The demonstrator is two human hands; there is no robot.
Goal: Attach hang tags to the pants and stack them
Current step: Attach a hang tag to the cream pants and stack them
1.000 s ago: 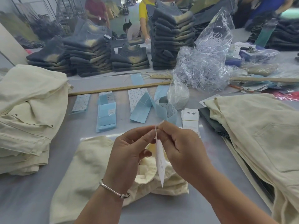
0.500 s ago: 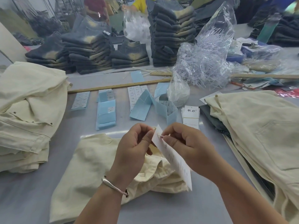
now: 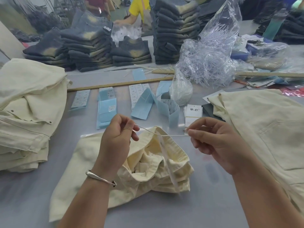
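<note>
A folded pair of cream pants (image 3: 92, 170) lies on the grey table in front of me, waistband bunched up at the centre. My left hand (image 3: 116, 142) pinches one end of a thin cream string (image 3: 171, 135); my right hand (image 3: 215, 142) pinches the other end. The string is stretched taut between them above the waistband. A white hang tag (image 3: 166, 155) hangs from the string's middle, seen edge-on and blurred. A stack of cream pants (image 3: 28, 112) sits at the left, and more cream pants (image 3: 263, 129) lie at the right.
Blue and white label strips (image 3: 107, 111) and a small pile of white hang tags (image 3: 193, 114) lie beyond the pants. A clear bag of plastic fasteners (image 3: 212, 58), a wooden ruler (image 3: 118, 83) and stacks of dark jeans (image 3: 174, 30) stand further back. People work behind them.
My hands have moved apart, pulling the string taut. The tag, earlier held close between my fingers, now dangles from the middle of the string.
</note>
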